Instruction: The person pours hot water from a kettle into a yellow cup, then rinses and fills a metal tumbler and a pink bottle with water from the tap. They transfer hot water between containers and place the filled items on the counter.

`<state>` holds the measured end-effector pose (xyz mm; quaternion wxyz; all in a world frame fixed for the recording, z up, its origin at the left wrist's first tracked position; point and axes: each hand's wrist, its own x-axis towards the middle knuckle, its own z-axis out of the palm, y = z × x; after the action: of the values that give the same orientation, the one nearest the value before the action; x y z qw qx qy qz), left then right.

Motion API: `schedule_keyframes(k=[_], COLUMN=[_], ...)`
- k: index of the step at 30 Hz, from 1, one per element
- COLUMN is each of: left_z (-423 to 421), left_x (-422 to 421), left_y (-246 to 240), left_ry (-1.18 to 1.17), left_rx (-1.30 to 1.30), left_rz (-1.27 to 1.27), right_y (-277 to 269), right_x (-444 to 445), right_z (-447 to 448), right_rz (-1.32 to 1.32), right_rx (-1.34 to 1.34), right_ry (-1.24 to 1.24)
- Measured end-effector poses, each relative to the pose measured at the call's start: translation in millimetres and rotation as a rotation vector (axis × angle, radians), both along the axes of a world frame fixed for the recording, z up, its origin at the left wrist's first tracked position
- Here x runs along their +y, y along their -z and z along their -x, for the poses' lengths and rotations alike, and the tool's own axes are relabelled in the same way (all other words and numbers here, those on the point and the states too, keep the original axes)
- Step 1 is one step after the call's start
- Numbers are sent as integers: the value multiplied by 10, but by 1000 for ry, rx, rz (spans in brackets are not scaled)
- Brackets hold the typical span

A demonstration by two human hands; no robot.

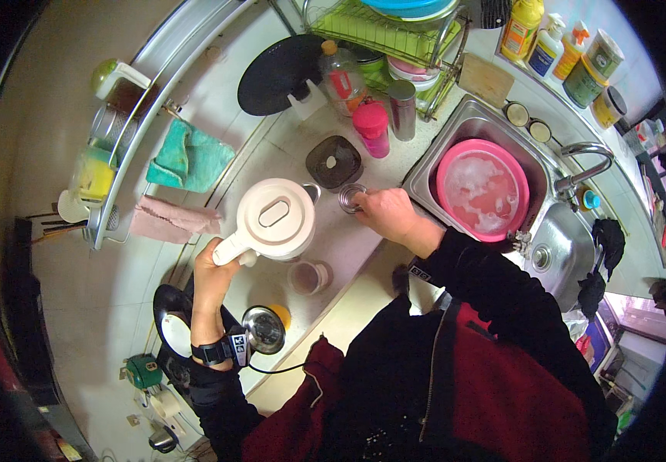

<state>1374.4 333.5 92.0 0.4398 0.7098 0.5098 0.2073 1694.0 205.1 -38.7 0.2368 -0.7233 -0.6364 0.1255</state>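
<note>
My left hand [216, 277] grips the handle of a cream-coloured lidded kettle or pitcher [277, 216] above the counter. A rounded metal part shows at the far side of its rim, close to my right hand. The fingers of my right hand [384, 213] are closed on a small clear glass [352, 198] at its near rim. Just beyond the glass lies a dark square lidded container [333, 161]. Nearer to me, a translucent cup [309, 277] stands on the counter beside the kettle. A round stainless-steel bowl or lid [263, 329] is by my left wrist.
A pink basin [483, 190] of sudsy water sits in the steel sink [454, 124] at right. A pink-lidded bottle [372, 128], a steel flask [402, 110] and a plastic bottle [341, 81] stand behind. A dish rack [391, 34] is at the back, cloths [191, 156] hang at left.
</note>
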Motion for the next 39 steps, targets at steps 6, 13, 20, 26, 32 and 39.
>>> schedule_keyframes(k=[6, 13, 20, 26, 32, 39], left_z=[79, 12, -133, -224, -347, -539], left_x=[24, 114, 253, 339, 427, 413], left_y=[70, 129, 142, 110, 81, -35], left_ry=[77, 111, 146, 207, 295, 389], left_rx=[-11, 7, 21, 66, 196, 278], left_rz=[-26, -35, -89, -126, -229, -370], right_y=[-76, -263, -389, -515, -592, -478], right_x=[66, 340, 357, 157, -343, -877], right_z=[36, -11, -49, -230, -501, -580], right_rz=[36, 364, 395, 116, 7, -19], right_rx=[-27, -77, 17, 360, 563, 648], right_ry=[-11, 23, 55, 77, 197, 254])
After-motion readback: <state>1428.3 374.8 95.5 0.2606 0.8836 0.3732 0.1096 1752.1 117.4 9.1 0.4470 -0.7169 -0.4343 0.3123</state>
